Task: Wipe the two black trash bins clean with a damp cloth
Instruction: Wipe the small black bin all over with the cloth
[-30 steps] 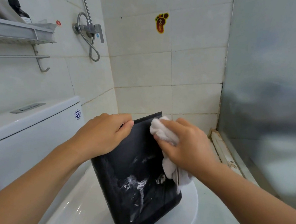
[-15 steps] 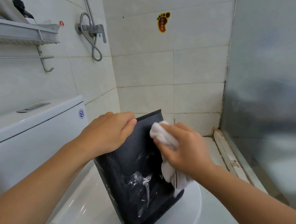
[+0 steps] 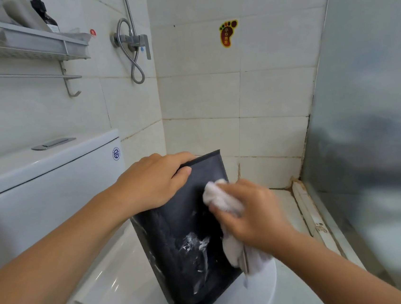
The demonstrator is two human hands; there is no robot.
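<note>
On the closed white toilet lid (image 3: 125, 291), toward its front edge, the black rectangular plastic bin (image 3: 187, 247) stands tilted. The left hand (image 3: 153, 181) curls over its top rim — gripping it. The right hand (image 3: 253, 218) clutches a bunched white cloth (image 3: 220, 198) against the bin's right side.

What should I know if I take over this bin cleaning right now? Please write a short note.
Left hand grips the top rim of the black bin, holding it tilted on the closed toilet lid.
Right hand holds the white cloth against the bin's upper right side.
Done: wiping has begun on this bin.
Left: white smears low on its front face; a second bin is not in view.
</note>
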